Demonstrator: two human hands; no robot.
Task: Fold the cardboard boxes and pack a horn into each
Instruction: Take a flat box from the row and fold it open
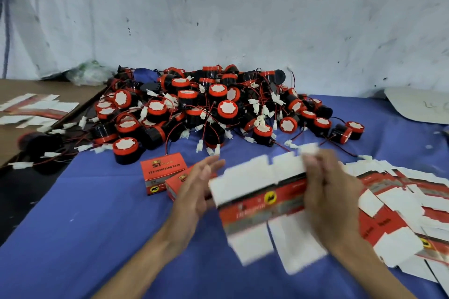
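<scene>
**Flat blank held between the hands, not yet folded**

The right hand [332,192] grasps the flat box blank [257,199] at its three o'clock end, fingers curled over the white flaps, though blur hides the exact pinch; the left hand [196,187] is released, fingers straight, palm turned toward the blank's nine o'clock edge; whether it touches that edge I cannot tell. The blank hangs above the blue cloth [97,213], its long axis running from about eight o'clock to two o'clock, red printed band along the middle, white flaps above and below. The left hand is the nearer to the free end, so pressing that end inward to open the sleeve looks like its job. The pile of horns [206,107] lies at twelve o'clock from the hands, well apart; two folded boxes [162,172] sit just beyond the left hand at eleven o'clock; the spare blanks [401,201] spread at three o'clock, under the right wrist.
</scene>
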